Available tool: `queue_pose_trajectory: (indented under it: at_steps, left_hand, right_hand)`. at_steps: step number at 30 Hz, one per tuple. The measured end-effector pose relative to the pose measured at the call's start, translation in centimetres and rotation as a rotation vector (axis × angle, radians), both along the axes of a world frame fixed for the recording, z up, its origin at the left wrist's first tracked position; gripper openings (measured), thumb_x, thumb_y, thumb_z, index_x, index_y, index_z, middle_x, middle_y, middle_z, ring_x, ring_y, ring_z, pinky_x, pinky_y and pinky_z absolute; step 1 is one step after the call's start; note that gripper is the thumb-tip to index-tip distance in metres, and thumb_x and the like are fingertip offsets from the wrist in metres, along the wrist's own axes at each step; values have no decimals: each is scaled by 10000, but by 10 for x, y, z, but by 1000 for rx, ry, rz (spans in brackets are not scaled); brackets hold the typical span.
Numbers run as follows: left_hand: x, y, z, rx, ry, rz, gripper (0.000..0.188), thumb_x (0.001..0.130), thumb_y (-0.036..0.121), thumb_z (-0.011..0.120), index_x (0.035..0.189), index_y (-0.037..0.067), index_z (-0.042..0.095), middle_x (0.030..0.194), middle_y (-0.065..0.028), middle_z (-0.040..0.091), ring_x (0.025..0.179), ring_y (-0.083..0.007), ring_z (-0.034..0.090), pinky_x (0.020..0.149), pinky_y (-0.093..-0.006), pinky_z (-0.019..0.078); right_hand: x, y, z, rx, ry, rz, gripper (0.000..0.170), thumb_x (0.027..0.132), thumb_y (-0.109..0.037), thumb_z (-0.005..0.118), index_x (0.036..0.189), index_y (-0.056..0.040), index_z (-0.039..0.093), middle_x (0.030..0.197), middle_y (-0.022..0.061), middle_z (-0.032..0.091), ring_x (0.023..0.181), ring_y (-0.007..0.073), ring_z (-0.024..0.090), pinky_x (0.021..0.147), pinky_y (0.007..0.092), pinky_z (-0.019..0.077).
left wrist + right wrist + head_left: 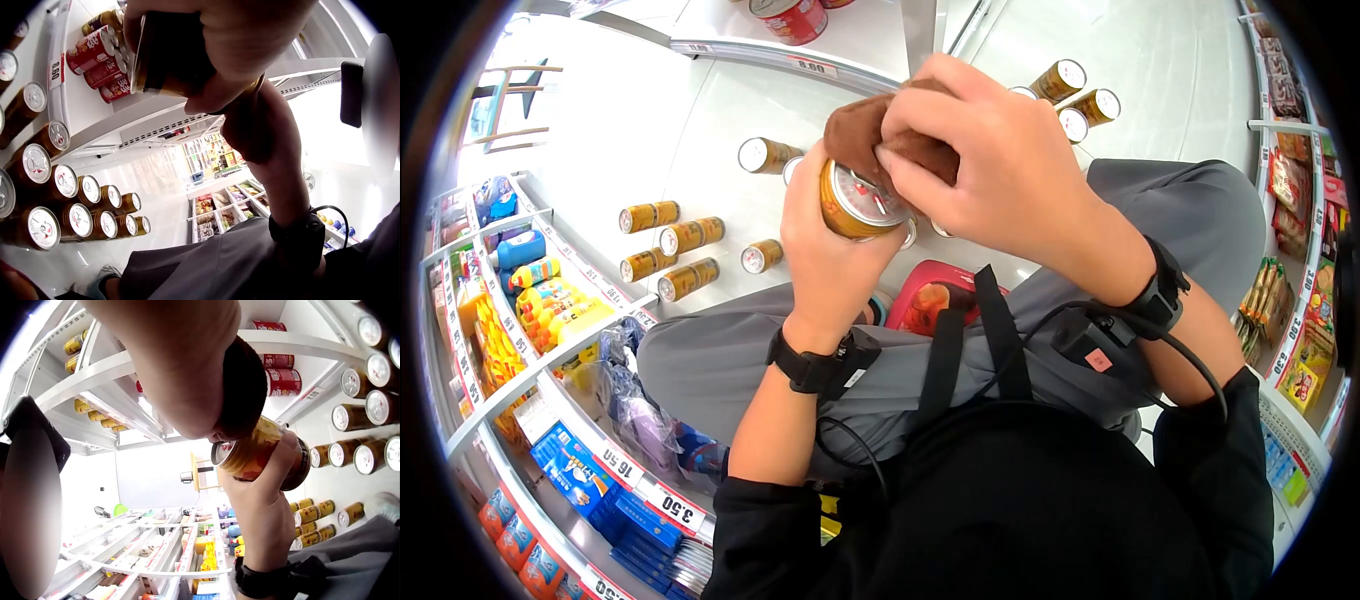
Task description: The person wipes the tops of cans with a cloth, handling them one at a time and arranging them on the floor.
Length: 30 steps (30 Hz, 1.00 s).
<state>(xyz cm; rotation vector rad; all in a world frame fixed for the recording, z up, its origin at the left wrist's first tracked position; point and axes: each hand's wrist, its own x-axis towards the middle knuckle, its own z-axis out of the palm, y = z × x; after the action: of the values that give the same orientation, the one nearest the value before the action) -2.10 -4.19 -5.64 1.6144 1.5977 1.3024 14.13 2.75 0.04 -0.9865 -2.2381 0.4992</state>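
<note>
My left hand [835,240] grips a gold drink can [845,210] around its side, with the silver pull-tab top tilted toward me. In my right hand [1000,160] a brown cloth [860,135] is bunched between fingers and thumb, pressed at the can's top rim. From the right wrist view, the left hand [265,500] wraps the can [262,450] while the dark cloth [244,387] covers part of its upper end. The left wrist view shows the can's side [169,56] dark and close.
Several gold cans [690,235] stand on the floor to the left, others [1060,80] at the right. A white shelf [870,75] with red cans [790,18] is ahead. Snack racks [550,300] line the left side. A red bag [935,295] lies by my crossed legs.
</note>
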Motion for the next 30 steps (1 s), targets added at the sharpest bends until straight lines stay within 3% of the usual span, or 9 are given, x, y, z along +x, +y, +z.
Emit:
queue_pose_trajectory:
  at_steps: [4, 6, 8, 10, 12, 13, 16, 17, 30]
  left_hand:
    - [1, -1, 5, -89, -114, 11, 727, 620, 48, 841, 1257, 7, 493, 1095, -88, 592, 1030, -191, 596, 903, -319, 476]
    - [1, -2, 8, -122, -180, 2, 720, 627, 47, 843, 1255, 7, 492, 1109, -90, 596, 1029, -196, 601, 906, -319, 479]
    - [2, -2, 8, -110, -177, 20, 717, 638, 50, 841, 1260, 10, 485, 1119, -95, 600, 1040, -199, 604, 914, -331, 480]
    - [2, -2, 13, -85, -160, 6, 580, 700, 83, 806, 1198, 2, 520, 1095, -93, 599, 1010, -199, 601, 886, -328, 480]
    - [-10, 4, 5, 216, 411, -123, 424, 767, 123, 759, 1114, -9, 554, 1063, -96, 595, 973, -206, 591, 855, -324, 476]
    - [-5, 1, 3, -29, -64, -92, 326, 797, 138, 728, 1036, -19, 572, 1069, -96, 580, 965, -201, 569, 850, -315, 461]
    - [-3, -3, 2, 12, 12, -100, 405, 799, 154, 746, 1109, -16, 549, 1147, -104, 569, 1039, -204, 566, 910, -326, 452]
    - [-1, -11, -8, -96, -127, -58, 477, 867, 265, 710, 1282, 136, 512, 1413, -114, 395, 1316, -305, 412, 1085, -421, 363]
    - [-5, -9, -16, -142, -51, -72, 518, 849, 259, 732, 1305, 142, 515, 1424, -106, 368, 1359, -303, 352, 1087, -421, 371]
  right_hand:
    - [7, 10, 1, 23, 187, -55, 115, 770, -99, 732, 865, -81, 670, 852, 72, 577, 674, 227, 602, 576, 300, 476]
    - [22, 20, 15, -24, 195, 107, 192, 934, -233, 650, 1059, -87, 664, 1001, 110, 669, 832, 225, 653, 714, 279, 507]
    - [6, 15, 9, 149, 386, 113, 146, 756, -87, 755, 884, -73, 686, 856, 93, 576, 696, 211, 594, 595, 296, 473]
    - [-2, 0, 6, 113, 355, 261, 142, 747, -80, 766, 863, -70, 685, 859, 98, 569, 693, 203, 584, 580, 298, 470]
    - [-7, -13, -2, 41, 119, 390, 184, 747, -175, 733, 893, -131, 630, 931, 48, 581, 752, 229, 630, 591, 331, 504]
    - [-7, -18, -4, 21, 109, 388, 199, 753, -180, 730, 915, -128, 626, 943, 53, 578, 759, 235, 630, 603, 338, 511]
    - [-8, -16, -10, -7, 147, 369, 213, 749, -171, 750, 912, -110, 628, 936, 63, 564, 709, 229, 612, 575, 326, 501]
    - [-8, -14, -11, -12, 196, 355, 213, 738, -156, 773, 888, -95, 634, 918, 68, 552, 652, 218, 593, 537, 307, 484]
    - [-5, -15, -11, -75, 108, 364, 220, 785, -197, 714, 967, -108, 628, 1019, 93, 575, 809, 264, 644, 655, 364, 531]
